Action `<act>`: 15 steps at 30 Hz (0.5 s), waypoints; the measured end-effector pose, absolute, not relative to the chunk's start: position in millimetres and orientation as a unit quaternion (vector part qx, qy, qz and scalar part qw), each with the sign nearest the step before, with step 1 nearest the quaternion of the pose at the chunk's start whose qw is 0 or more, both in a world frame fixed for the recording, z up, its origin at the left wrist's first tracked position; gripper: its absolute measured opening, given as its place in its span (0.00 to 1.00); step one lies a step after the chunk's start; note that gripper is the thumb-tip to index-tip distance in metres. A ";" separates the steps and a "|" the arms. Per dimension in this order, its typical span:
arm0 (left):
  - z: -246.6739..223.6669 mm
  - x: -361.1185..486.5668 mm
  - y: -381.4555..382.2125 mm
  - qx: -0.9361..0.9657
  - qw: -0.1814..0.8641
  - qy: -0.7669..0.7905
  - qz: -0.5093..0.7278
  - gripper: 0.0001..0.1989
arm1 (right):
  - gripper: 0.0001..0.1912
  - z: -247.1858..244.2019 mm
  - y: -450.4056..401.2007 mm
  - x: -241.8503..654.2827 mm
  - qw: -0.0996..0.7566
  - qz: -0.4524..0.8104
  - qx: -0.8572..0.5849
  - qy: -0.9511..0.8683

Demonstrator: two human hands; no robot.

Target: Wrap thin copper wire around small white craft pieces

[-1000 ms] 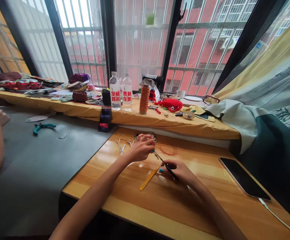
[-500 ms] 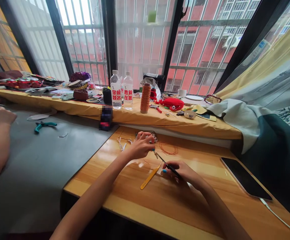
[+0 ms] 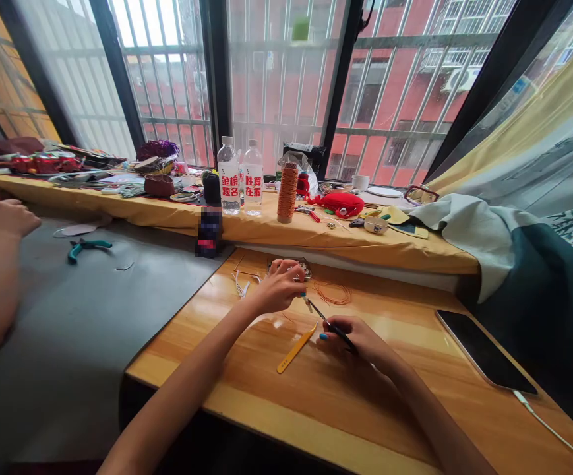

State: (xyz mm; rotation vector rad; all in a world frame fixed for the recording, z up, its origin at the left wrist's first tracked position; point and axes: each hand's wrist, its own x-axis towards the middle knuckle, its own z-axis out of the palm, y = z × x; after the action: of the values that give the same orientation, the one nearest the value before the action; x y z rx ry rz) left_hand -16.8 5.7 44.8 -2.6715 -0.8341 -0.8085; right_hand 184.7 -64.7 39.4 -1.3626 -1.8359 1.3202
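My left hand (image 3: pixel 282 287) is pinched over the wooden table on a small pale piece (image 3: pixel 307 303), too small to name surely. In my right hand (image 3: pixel 350 335) is a pair of black-handled scissors (image 3: pixel 331 324), its blades pointing up and left to that piece. Below them a yellow pair of tweezers (image 3: pixel 296 349) lies on the wood. Behind my left hand sits a small tray (image 3: pixel 304 266) of tiny parts, partly hidden by the fingers. A loose coil of orange cord (image 3: pixel 334 293) rests to its right, and white strips (image 3: pixel 241 285) lie to its left.
A phone (image 3: pixel 486 351) on a white cable lies at the right. On the ledge stand an orange thread spool (image 3: pixel 287 193) and two water bottles (image 3: pixel 229 178). At left, teal pliers (image 3: pixel 88 248) lie on a grey table near another person's hand (image 3: pixel 4 219).
Both my hands stay almost in place, and the scissors' tips remain at the pale piece. The other person's hand at the left has shifted slightly to the right.
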 end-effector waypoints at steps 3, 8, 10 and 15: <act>44.6 -17.3 6.1 -0.910 0.111 -0.283 -0.282 0.07 | 0.16 39.2 -65.6 182.7 0.259 0.469 -0.496 -0.683; 44.6 -17.7 8.0 -0.902 0.103 -0.291 -0.303 0.07 | 0.16 36.4 -64.8 180.3 0.290 0.446 -0.505 -0.679; 43.7 -18.1 11.3 -0.888 0.094 -0.318 -0.319 0.08 | 0.17 32.7 -59.7 185.3 0.316 0.392 -0.536 -0.678; 39.0 -20.0 26.9 -0.801 -0.069 -0.449 -0.391 0.09 | 0.25 26.8 -46.8 214.6 0.274 0.123 -0.657 -0.692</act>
State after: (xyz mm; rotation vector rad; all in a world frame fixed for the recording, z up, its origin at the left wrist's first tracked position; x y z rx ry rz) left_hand -20.0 26.9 39.0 -2.6321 -1.4764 -1.2840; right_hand 214.6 -46.8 26.8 -1.7661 -1.8608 0.3301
